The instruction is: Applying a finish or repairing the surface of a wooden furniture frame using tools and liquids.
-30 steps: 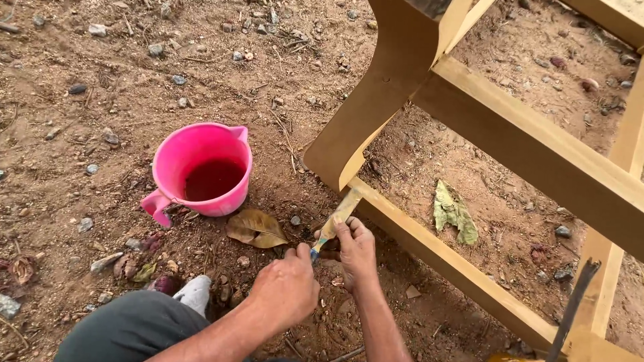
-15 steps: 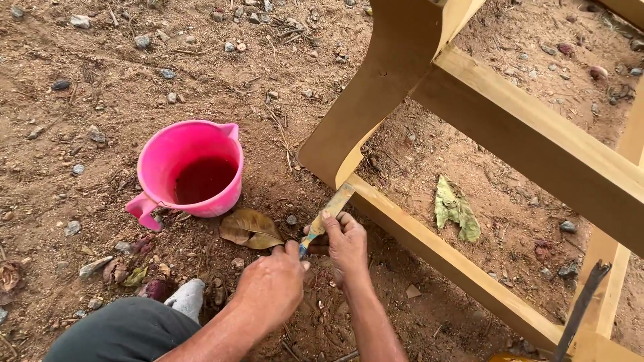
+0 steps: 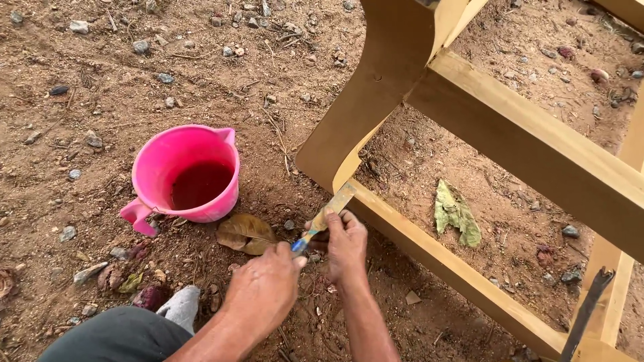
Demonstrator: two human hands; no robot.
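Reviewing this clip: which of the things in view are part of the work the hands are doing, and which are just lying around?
In use:
left hand and right hand, both gripping the flat scraper tool
wooden frame, where the tool's tip meets the lower rail
pink jug of dark red liquid, standing close by

Lying about:
brown dry leaf
green dry leaf
stones
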